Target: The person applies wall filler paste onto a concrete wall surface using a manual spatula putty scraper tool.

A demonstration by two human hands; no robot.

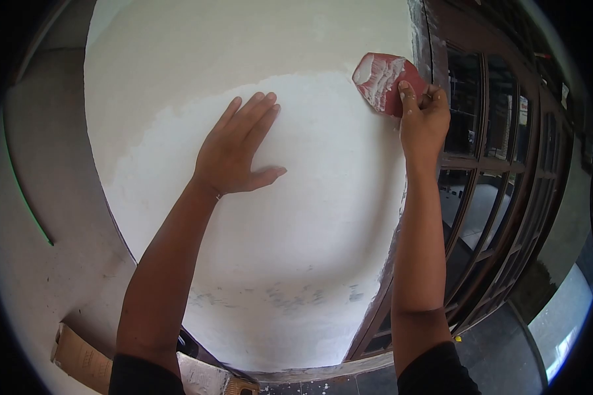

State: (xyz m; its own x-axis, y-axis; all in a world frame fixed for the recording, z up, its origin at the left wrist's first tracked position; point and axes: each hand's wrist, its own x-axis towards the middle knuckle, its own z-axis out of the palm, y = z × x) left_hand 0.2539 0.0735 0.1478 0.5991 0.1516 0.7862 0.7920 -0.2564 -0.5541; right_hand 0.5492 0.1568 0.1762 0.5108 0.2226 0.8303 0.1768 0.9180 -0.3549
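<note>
My right hand [425, 118] grips a red putty spreader [390, 89], thumb on its face and fingers curled behind its edge. White putty is smeared over the spreader's left side, which lies close against the upper right of the wall [310, 217]. White flecks mark my right thumb. Lower and to the left, my left hand [240, 145] is laid over the wall with fingers stretched out and thumb apart, holding nothing. Around it the wall is bright white; a greyer, beige coat shows above and to the left.
A dark wooden frame with glass panes [487, 131] runs along the right, right beside the wall's edge. At lower left lies a cardboard box [82, 359]. Dark tiled floor [484, 355] shows below, with white spots near the wall's foot. A green line [25, 187] hangs at far left.
</note>
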